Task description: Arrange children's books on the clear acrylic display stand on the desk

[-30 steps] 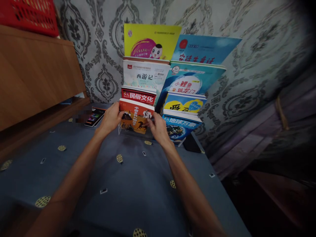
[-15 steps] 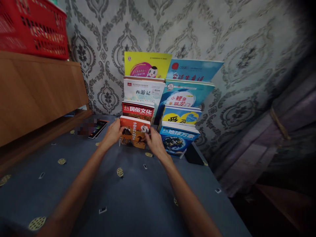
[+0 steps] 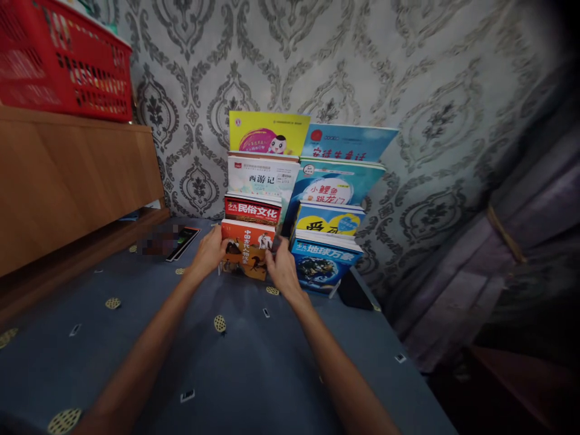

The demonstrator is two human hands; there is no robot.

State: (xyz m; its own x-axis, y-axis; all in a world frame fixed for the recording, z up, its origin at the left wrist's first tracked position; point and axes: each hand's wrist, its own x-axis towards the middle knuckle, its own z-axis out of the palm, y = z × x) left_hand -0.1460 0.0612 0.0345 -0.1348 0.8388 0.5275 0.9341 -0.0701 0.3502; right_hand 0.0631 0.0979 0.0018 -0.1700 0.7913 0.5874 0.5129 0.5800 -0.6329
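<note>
An orange book [image 3: 247, 251] stands upright at the front of the left column of books. My left hand [image 3: 211, 251] grips its left edge, and my right hand [image 3: 281, 264] holds its right edge, thumb on the cover. Behind it rise a red book [image 3: 251, 210], a white book [image 3: 260, 178] and a yellow book [image 3: 267, 132]. The right column has a blue earth book [image 3: 321, 266] in front, then a blue-and-yellow book [image 3: 330, 219], a teal book [image 3: 335, 181] and a light blue book [image 3: 347, 142].
A wooden cabinet [image 3: 77, 175] at the left bears a red basket [image 3: 90, 72]. Dark flat items [image 3: 183, 243] lie on the patterned blue cloth [image 3: 244, 362]. A black object [image 3: 356, 290] sits right of the books, near a curtain [image 3: 480, 272].
The view has tilted up slightly, so the books and hands appear a little lower. Both hands keep hold of the orange book's edges; my right thumb sits slightly lower on its cover.
</note>
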